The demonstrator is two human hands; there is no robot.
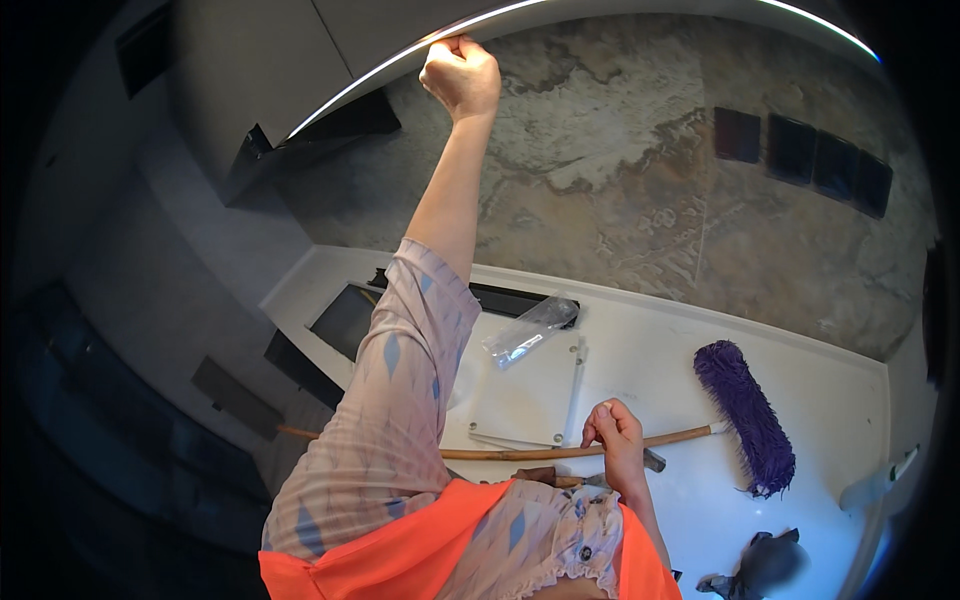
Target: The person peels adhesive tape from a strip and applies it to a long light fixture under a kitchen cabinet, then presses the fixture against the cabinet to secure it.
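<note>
Left hand point(462, 78): raised on the outstretched arm to the cabinet's lower edge; fingers curled together at the light strip; whether they clamp anything cannot be told.
Light strip point(372, 73): lit, running along the edge of the cabinet point(265, 60), above the table.
Right hand point(617, 440): low over the table, in front of the wooden handle; fingers curled together; a grip on the handle cannot be confirmed.
Wooden handle point(680, 436): runs across the front of the table, joined to the duster head at its right end.
Duster head point(745, 420): purple, shaggy, lying on the right part of the table.
White panel point(525, 395): on the table, left of the right hand.
Clear bag point(533, 330): at the panel's rear edge.
Table point(645, 345): white, against the stone-patterned wall point(620, 150).
Wall plates point(790, 150): dark squares, in a row at upper right.
</note>
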